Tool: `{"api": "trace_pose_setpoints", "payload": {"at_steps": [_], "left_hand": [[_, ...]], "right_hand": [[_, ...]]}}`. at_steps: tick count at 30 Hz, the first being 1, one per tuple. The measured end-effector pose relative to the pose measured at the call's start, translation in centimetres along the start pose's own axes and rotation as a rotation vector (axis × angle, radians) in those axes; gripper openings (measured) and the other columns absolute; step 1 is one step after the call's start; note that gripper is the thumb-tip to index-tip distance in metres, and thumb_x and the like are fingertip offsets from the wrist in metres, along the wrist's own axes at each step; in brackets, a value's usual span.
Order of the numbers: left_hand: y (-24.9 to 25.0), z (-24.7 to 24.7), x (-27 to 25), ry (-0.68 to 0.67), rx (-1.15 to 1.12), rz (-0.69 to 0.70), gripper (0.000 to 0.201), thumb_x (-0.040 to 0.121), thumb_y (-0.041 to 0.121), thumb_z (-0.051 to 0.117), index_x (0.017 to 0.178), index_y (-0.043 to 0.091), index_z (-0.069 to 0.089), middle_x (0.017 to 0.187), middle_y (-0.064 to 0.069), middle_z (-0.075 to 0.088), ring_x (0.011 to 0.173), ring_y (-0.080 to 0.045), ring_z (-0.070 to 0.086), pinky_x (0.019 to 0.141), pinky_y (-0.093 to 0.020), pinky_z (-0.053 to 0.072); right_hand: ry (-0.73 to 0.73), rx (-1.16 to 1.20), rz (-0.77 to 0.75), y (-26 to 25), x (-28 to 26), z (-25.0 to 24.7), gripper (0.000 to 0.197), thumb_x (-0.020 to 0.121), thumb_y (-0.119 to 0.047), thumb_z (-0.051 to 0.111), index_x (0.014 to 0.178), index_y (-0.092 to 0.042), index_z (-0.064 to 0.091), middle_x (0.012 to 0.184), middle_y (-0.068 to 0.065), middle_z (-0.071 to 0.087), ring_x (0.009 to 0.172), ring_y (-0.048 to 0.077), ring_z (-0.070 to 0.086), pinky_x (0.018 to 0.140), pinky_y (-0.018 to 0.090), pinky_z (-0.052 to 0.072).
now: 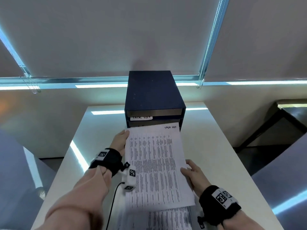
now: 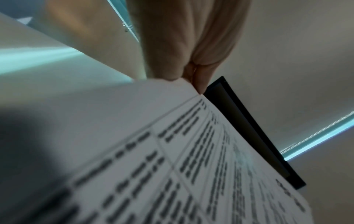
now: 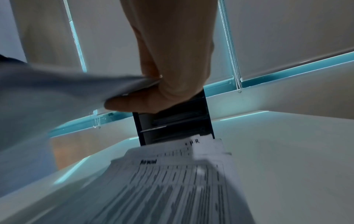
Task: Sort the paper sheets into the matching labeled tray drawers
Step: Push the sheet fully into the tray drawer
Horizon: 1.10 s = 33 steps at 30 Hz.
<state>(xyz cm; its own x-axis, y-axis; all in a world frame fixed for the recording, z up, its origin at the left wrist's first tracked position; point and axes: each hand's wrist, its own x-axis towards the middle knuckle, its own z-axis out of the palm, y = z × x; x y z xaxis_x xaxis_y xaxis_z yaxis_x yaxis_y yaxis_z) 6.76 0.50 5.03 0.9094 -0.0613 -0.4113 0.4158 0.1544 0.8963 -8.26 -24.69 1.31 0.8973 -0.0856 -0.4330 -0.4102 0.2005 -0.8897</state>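
The left hand (image 1: 120,143) held the far left edge of a paper sheet (image 1: 157,166), fingers pinched on it. The right hand (image 1: 193,174) pinched the near right edge, thumb on top. The sheet said "TASK LIST" at its top and hung in the air just in front of the dark tray drawers (image 1: 154,97). A white label (image 1: 141,117) with the same words sat on an upper drawer. More sheets lay in a pile (image 3: 172,174) on the white table (image 1: 224,146) below.

The thin sheet could bend or catch on the drawer front if pushed in crooked. It might slip into the wrong slot.

The lower drawers were hidden behind the sheet. Their labels could not be read.
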Motion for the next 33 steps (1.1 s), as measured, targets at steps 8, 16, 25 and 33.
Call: {"api": "trace_pose_setpoints", "payload": {"at_steps": [8,16,25,33], "left_hand": [[3.1,2.5,2.9,-0.096,0.084,-0.102,0.036,0.098,0.013,0.046,0.128,-0.007,0.050,0.122,-0.022,0.061,0.111,-0.034,0.059,0.100,-0.047,0.045],[1.0,1.9,-0.8,-0.291,0.140,-0.103,0.026,0.100,0.026,0.043,0.119,0.012,0.056,0.095,-0.011,0.074,0.070,-0.022,0.071,0.057,-0.029,0.058],[1.3,4.1,4.8,0.020,-0.147,0.076,0.020,0.098,0.012,0.047,0.115,0.003,0.053,0.081,-0.007,0.060,0.041,-0.005,0.048,0.039,-0.015,0.042],[4.2,5.6,7.1,-0.047,-0.353,0.153,0.019,0.095,-0.007,0.040,0.102,0.005,0.054,0.094,-0.011,0.064,0.088,-0.021,0.064,0.092,-0.041,0.051]], "right_hand": [[0.054,0.043,0.074,-6.9,5.3,-0.7,0.021,0.096,0.005,0.040,0.114,-0.001,0.050,0.091,0.017,0.066,0.078,0.030,0.064,0.070,0.041,0.053],[0.080,-0.005,-0.035,-13.8,13.1,1.4,0.022,0.097,-0.001,0.042,0.117,-0.007,0.050,0.094,0.014,0.064,0.080,0.028,0.061,0.076,0.039,0.051],[0.050,0.230,0.038,-12.3,14.1,1.8,0.009,0.090,0.004,0.057,0.090,-0.005,0.055,0.083,0.014,0.062,0.044,0.011,0.058,0.036,0.018,0.044],[-0.069,0.557,-0.038,-14.0,18.0,5.6,0.027,0.093,0.012,0.038,0.100,-0.005,0.058,0.093,0.010,0.069,0.089,0.023,0.068,0.081,0.038,0.058]]}}
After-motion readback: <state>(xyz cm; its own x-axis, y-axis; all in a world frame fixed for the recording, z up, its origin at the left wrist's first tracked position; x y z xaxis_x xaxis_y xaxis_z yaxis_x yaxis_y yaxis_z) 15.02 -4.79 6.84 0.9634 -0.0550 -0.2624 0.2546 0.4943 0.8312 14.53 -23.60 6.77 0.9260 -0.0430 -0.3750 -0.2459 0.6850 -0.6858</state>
